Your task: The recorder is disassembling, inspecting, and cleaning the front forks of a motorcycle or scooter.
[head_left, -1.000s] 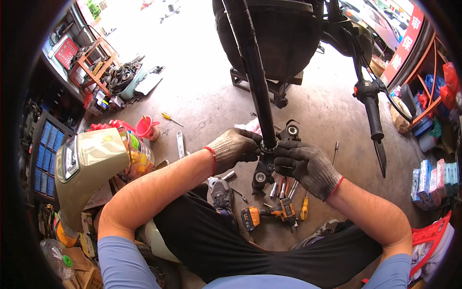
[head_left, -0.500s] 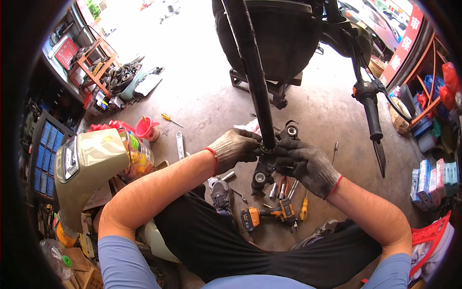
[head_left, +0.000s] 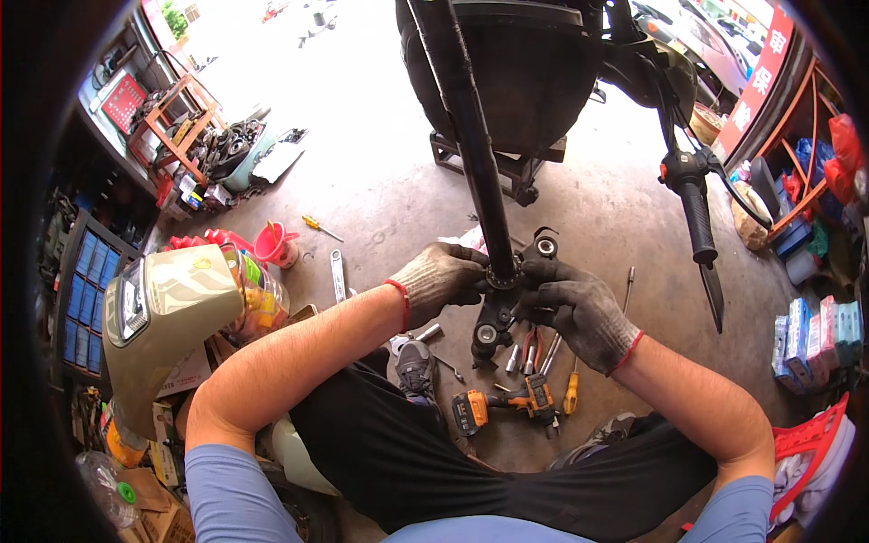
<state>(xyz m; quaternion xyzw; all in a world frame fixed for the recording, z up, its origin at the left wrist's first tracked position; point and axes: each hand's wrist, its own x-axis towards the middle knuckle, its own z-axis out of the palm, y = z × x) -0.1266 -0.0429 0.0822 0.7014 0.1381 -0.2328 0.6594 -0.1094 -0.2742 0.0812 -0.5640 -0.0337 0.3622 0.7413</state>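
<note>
Grey-gloved, the left hand [head_left: 436, 284] curls its fingers at a round ring [head_left: 502, 281] around a tall black pole's [head_left: 473, 154] low end. The right hand [head_left: 584, 317] bends its fingers in at the ring's other side. I can't tell if either hand pinches it.

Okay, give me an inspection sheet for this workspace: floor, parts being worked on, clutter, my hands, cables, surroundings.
Surface: concrete floor, scattered with tools.
Job's things: black tube, leaning; ring around its lower end; dark bracket below.
Clutter: orange-and-black power tool, yellow-handled screwdriver and wrench on the floor.
Hands: left hand and right hand gloved, fingers at the ring from opposite sides; firmness of grip unclear.
Cables: dark cables beside the handlebar grip; condition unclear.
Surroundings: beige body panel and red bucket at left; stacked boxes at right.
</note>
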